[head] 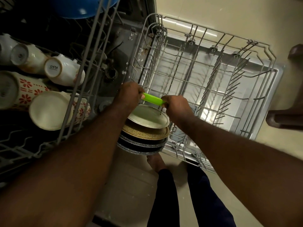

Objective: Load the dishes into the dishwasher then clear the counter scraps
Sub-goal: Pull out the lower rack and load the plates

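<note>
Left grip [129, 95] and right grip [175, 105] each pinch one end of a flat green plastic strip [152, 99] at the wire rack's [154, 63] 8 o'clock corner. Stacked round plates [147, 126] lie at the strip's 6 o'clock.

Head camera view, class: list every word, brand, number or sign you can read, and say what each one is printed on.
"SISTA": on the round base of the white mug lying on its side.
A smaller line under it on the same base: too small to read.
The green dish shows no text, and nothing else in view is readable.
</note>
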